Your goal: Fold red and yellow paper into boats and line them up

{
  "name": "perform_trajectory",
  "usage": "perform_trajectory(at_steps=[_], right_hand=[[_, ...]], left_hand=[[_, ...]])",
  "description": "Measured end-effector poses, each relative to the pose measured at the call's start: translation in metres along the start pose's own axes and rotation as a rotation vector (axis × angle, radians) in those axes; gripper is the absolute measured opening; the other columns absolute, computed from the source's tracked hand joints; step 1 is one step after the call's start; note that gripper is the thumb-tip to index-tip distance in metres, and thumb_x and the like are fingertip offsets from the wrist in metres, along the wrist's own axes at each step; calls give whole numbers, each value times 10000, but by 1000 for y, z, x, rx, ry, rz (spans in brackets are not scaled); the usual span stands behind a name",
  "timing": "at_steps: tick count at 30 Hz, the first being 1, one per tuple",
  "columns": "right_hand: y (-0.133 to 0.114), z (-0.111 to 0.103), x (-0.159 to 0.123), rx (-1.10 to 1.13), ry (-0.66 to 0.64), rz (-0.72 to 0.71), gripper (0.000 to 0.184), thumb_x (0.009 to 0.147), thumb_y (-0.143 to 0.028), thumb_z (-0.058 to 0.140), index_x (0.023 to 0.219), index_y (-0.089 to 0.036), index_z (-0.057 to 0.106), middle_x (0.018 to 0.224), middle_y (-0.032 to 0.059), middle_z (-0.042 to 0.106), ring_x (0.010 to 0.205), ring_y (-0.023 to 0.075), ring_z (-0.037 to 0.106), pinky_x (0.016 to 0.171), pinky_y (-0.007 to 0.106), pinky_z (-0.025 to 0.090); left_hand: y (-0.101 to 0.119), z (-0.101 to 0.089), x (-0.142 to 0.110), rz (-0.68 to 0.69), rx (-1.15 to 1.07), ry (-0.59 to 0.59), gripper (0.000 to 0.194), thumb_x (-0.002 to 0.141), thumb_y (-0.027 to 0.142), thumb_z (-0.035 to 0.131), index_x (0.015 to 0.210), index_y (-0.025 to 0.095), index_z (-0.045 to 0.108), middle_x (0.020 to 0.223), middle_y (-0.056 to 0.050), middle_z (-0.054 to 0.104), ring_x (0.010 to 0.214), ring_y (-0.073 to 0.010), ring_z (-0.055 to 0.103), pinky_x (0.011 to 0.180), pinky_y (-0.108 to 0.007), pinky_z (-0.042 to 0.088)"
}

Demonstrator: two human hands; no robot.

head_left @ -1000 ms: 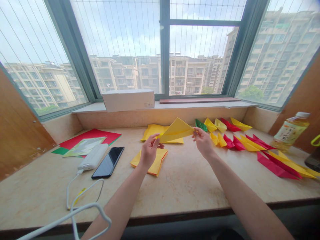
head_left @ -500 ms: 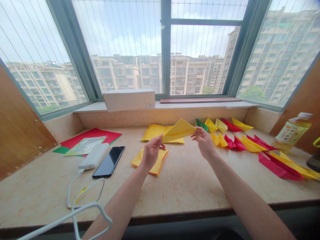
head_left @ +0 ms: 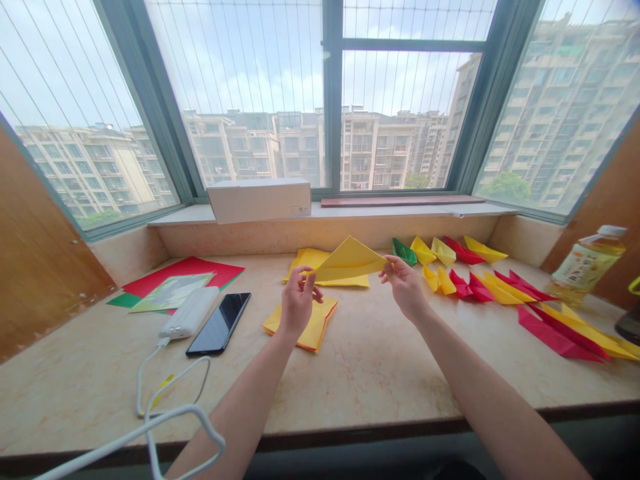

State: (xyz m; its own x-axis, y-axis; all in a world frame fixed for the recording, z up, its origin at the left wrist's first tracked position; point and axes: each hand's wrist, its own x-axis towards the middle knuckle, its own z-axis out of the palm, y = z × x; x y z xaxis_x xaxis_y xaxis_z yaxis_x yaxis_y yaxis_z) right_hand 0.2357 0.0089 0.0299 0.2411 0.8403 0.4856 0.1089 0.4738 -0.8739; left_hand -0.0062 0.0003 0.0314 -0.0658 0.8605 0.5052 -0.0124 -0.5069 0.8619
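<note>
- Holding, both hands: one folded yellow paper (head_left: 350, 259), triangular, peak upward, raised over the countertop (head_left: 380, 380), beyond and somewhat right of the yellow stack (head_left: 314, 328).
- Left hand (head_left: 297, 301), one: grasping the near-left corner of the folded yellow paper between thumb and fingers, fingers bent; overlapping the yellow stack in view.
- Right hand (head_left: 405, 285), one: pinching the opposite corner of the same paper; right of and beyond the yellow stack.
- Yellow stack, one: folded pieces, orange-red edge showing at the right side; flat on the countertop.
- Yellow sheets (head_left: 301, 264): creased, just beyond the yellow stack, partly hidden by the held paper.
- Paper boats (head_left: 503, 290), assorted: green, yellow, pale yellow, red, pink; in rough rows right of the yellow stack, smaller ones at the back, larger ones nearer the front.
- Bottle (head_left: 583, 267), one: white cap, printed label, amber liquid; far right of the yellow stack.
- Phone (head_left: 220, 325), one: black, screen up; left of the yellow stack.
- Power bank (head_left: 189, 312), one: white, white cable (head_left: 115, 439) plugged in; left of the yellow stack, past the phone.
- Red sheet (head_left: 165, 272), green sheet (head_left: 123, 301) and pale card (head_left: 173, 293): overlapping, left of and beyond the yellow stack.
- White box (head_left: 260, 202), one: on the window sill, well beyond the yellow stack, slightly left.
</note>
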Motion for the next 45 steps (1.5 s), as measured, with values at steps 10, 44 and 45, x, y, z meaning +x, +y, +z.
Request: perform_trajectory(at_steps=[10,44,45], right_hand=[[3,-3,2,89,-13,20,340,802,-452,593,1033,-201,590,662,-3,633,589,156,590,595,312,458],[-8,3,-5,131,-4,58,336,784,-371,671,1056,-178,637,660,-25,642,547,120,625,543,241,417],[-8,3,-4,132,23,63,308,776,-371,681,1008,-171,646,691,-10,660,568,128,646,549,242,426]], left_hand=[[-4,0,-2,0,78,10,383,848,506,589,975,154,668,592,22,584,484,-109,572,478,-221,492],[-8,-9,2,318,542,58,354,960,345,441,1134,141,673,748,-42,628,672,-138,575,690,-256,478],[-8,-8,1,343,564,38,357,962,345,440,1156,141,660,801,-56,639,707,-144,585,705,-261,484]])
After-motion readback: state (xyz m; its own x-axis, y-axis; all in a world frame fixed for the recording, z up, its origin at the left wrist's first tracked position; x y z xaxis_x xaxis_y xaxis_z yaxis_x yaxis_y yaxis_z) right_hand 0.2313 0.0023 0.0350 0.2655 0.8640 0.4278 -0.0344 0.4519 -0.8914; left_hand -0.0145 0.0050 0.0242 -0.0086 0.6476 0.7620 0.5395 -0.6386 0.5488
